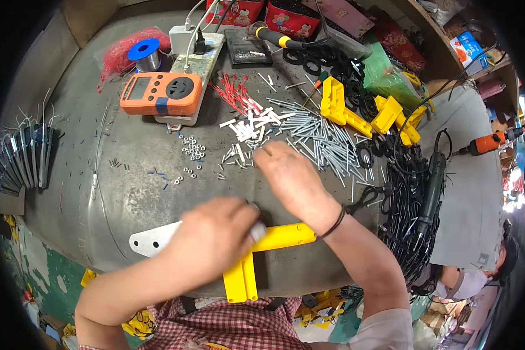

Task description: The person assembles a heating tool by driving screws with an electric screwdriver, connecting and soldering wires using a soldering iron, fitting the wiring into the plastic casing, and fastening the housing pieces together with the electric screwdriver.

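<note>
At the table's near edge lies a yellow T-shaped plastic housing. A white flat plate with two dark holes sticks out to its left. My left hand, slightly blurred, is closed over the joint of the housing, and a small silvery piece shows beside its fingers. My right hand reaches past the housing, its fingertips pinched at the edge of a heap of small screws; whatever they hold is hidden. Close by are white sleeves, long screws and small nuts.
An orange meter and a solder spool stand at the back left. Black cables and a dark green pen-shaped tool line the right side. More yellow housings lie behind the screws; flat black parts with wires sit far left.
</note>
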Demonstrator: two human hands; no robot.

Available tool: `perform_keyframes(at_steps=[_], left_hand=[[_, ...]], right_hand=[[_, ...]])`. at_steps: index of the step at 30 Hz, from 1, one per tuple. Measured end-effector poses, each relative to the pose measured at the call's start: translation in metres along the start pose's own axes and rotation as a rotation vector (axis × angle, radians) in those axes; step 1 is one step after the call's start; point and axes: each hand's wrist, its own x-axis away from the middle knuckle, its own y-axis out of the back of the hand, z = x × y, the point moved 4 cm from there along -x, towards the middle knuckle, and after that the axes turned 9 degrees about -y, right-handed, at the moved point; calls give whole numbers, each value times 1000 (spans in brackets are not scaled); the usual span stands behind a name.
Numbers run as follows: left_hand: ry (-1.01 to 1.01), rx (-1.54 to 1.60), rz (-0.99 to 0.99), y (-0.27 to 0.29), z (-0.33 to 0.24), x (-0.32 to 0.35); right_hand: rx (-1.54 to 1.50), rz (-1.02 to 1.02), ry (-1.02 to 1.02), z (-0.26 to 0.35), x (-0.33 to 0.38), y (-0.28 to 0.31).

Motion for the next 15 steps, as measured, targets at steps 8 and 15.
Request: perform_keyframes(at_steps=[8,15], left_hand=[[-92,-305,29,7,57,-20],[-133,-345,-53,4,58,-19]], right_hand=[[-426,27,-185,-8,4,7],[30,-38,19,33,-11,-9]])
